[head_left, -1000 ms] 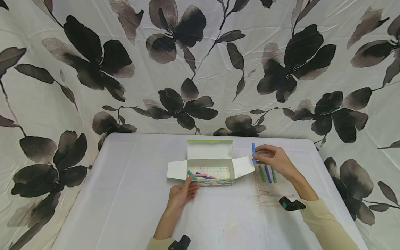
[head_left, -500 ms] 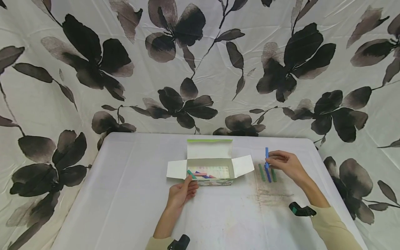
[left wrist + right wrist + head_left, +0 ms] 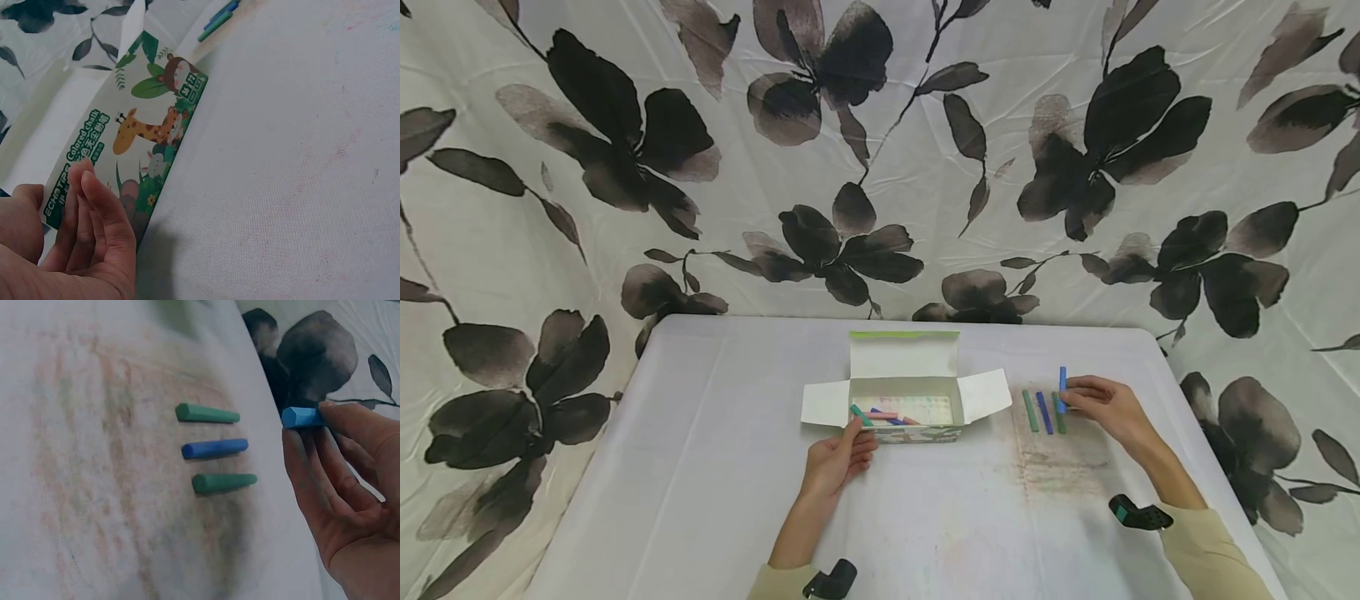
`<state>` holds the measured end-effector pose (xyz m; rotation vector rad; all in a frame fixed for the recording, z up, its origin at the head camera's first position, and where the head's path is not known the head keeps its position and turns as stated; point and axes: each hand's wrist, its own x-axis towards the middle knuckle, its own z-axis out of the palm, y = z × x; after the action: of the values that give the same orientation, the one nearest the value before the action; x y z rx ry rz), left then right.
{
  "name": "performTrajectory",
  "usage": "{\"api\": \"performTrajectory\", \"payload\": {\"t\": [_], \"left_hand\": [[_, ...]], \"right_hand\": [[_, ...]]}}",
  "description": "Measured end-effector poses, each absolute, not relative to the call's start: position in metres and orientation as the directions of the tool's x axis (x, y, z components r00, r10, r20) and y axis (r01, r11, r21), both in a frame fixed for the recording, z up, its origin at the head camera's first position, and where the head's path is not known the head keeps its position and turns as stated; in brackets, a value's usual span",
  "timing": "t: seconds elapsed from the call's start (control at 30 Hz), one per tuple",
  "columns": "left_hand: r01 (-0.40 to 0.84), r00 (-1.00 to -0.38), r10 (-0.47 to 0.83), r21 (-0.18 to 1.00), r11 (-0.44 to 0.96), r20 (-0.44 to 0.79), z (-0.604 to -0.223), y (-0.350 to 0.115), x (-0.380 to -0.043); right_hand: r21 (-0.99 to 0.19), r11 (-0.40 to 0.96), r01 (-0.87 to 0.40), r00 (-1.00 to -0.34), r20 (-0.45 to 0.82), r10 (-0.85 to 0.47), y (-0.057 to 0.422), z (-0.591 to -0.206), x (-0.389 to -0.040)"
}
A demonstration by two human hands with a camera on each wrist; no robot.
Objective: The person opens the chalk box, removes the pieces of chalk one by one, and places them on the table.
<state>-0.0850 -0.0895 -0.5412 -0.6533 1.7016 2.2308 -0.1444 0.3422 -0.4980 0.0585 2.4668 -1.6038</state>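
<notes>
My right hand point(image 3: 1108, 408) pinches a light blue chalk stick point(image 3: 1063, 383) between thumb and fingertips, held upright in the head view. In the right wrist view the stick's end point(image 3: 294, 417) sticks out past the thumb. On the table beside it lie three chalks in a row: a green chalk point(image 3: 207, 414), a dark blue chalk point(image 3: 215, 449) and another green chalk point(image 3: 225, 482). My left hand point(image 3: 837, 462) grips the front wall of an open chalk box point(image 3: 925, 435), thumb at the rim and fingers outside. Inside rest several chalks, among them a teal chalk point(image 3: 861, 414) and a pink chalk point(image 3: 882, 415).
The box's side flaps point(image 3: 985, 396) and back lid point(image 3: 904, 354) stand spread outward. Brownish chalk smears point(image 3: 1060, 467) mark the white tablecloth point(image 3: 700, 467) near the row. A floral curtain point(image 3: 925, 167) hangs behind the table's far edge.
My right hand has carried the light blue chalk rightward from beside the box's right flap, past the first two row chalks, to the rightmost green one. The left hand stays on the box.
</notes>
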Motion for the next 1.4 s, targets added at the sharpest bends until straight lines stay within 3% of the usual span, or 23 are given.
{"api": "performTrajectory", "payload": {"t": [0.33, 0.73, 1.07, 1.4], "left_hand": [[-0.465, -0.865, -0.048, 0.834, -0.297, -0.5, -0.544, -0.088, -0.088], [-0.463, -0.867, -0.047, 0.837, -0.291, -0.496, -0.543, -0.087, -0.084], [-0.465, -0.866, -0.041, 0.832, -0.302, -0.499, -0.544, -0.088, -0.085], [-0.472, -0.858, -0.063, 0.83, -0.296, -0.51, -0.54, -0.089, -0.086]], "right_hand": [[-0.861, 0.472, 0.19, -0.976, -0.216, 0.0, 0.359, -0.518, -0.137], [-0.711, 0.691, 0.126, -0.989, -0.142, 0.035, 0.36, -0.537, -0.129], [-0.634, 0.771, 0.057, -0.998, -0.04, 0.041, 0.353, -0.531, -0.136], [-0.684, 0.728, -0.039, -0.998, 0.062, 0.005, 0.336, -0.504, -0.145]]}}
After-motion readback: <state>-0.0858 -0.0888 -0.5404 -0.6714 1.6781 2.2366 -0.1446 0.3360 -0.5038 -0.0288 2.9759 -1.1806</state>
